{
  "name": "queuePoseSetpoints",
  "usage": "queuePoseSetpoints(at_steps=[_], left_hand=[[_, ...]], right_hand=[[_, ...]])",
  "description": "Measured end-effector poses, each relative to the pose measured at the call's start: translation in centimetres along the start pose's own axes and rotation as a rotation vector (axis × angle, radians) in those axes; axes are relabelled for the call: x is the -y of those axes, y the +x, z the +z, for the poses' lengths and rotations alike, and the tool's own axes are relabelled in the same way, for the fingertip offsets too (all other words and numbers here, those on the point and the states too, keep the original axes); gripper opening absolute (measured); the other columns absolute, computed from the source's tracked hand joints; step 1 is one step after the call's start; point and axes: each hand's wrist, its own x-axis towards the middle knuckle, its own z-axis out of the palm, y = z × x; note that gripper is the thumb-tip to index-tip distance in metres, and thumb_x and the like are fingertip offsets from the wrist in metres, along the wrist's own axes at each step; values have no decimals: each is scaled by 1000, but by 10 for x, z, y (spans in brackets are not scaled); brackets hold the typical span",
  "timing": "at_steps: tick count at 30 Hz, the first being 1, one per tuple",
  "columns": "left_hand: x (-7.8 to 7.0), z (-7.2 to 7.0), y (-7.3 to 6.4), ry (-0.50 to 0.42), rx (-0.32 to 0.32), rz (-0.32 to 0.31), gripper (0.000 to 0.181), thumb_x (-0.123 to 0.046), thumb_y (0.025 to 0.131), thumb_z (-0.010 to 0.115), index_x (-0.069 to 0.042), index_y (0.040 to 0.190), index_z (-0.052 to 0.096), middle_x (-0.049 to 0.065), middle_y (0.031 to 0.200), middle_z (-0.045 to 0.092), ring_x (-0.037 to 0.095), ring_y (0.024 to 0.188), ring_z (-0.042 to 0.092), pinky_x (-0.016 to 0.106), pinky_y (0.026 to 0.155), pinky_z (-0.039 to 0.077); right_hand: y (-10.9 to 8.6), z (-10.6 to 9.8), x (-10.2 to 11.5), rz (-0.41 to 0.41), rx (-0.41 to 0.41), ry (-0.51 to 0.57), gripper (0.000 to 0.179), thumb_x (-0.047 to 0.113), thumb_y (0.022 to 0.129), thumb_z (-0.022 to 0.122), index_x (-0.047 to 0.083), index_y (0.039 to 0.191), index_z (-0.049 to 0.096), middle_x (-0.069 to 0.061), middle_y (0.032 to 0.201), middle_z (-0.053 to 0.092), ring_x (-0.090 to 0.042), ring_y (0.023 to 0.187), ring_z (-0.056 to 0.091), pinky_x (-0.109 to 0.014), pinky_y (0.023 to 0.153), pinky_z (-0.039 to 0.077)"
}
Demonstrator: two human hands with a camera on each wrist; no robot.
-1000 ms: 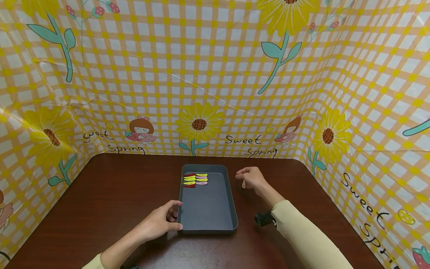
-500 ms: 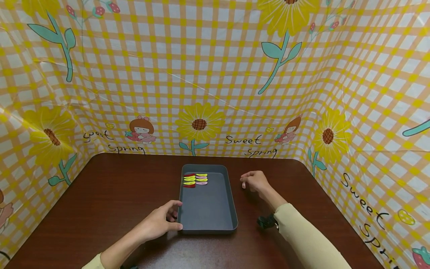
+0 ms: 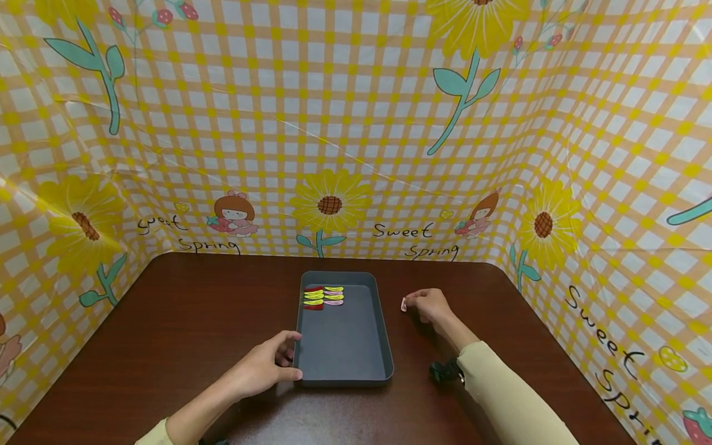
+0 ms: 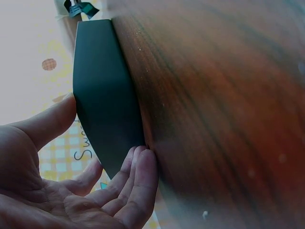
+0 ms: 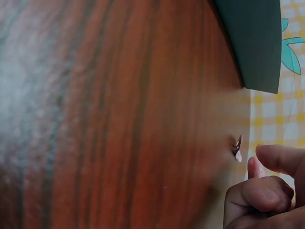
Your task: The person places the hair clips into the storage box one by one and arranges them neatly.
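At the left side of a dark grey tray, my left hand holds the wall. Its thumb and index finger touch the rim, and in the left wrist view the other fingers bend against the wall's lower edge. Inside the tray, several snap hair clips in red, yellow and pink lie in two columns at the far left. To the right of the tray, a pink hair clip sits on the table. Just beside it is my right hand; in the right wrist view a small gap separates thumb and clip.
The dark brown wooden table carries the tray near its middle. A yellow-checked cloth with sunflowers walls off the back and both sides. A dark wrist device hangs under the right sleeve.
My right hand has drawn back slightly to the right and toward me, leaving the pink hair clip more exposed at the same spot. Left hand and tray have not moved.
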Motion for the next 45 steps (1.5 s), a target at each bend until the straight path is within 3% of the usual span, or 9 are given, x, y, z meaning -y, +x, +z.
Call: queuePoseSetpoints(at_steps=[34,45], left_hand=[[0,0,0,3,-9,16,66,-18,83,83,-8,139,52,8,108,60,20,93,57,37,78,48],[-2,0,-1,3,-13,9,66,-18,82,83,-8,139,52,8,108,60,20,93,57,38,79,48]], right_hand=[[7,2,-12,-3,18,-6,25,8,95,62,-5,115,70,8,49,32,-8,43,21,-25,44,22],[3,-1,-16,-13,27,28,33,8,90,71,-7,119,67,9,49,30,-7,42,20,-24,42,22]])
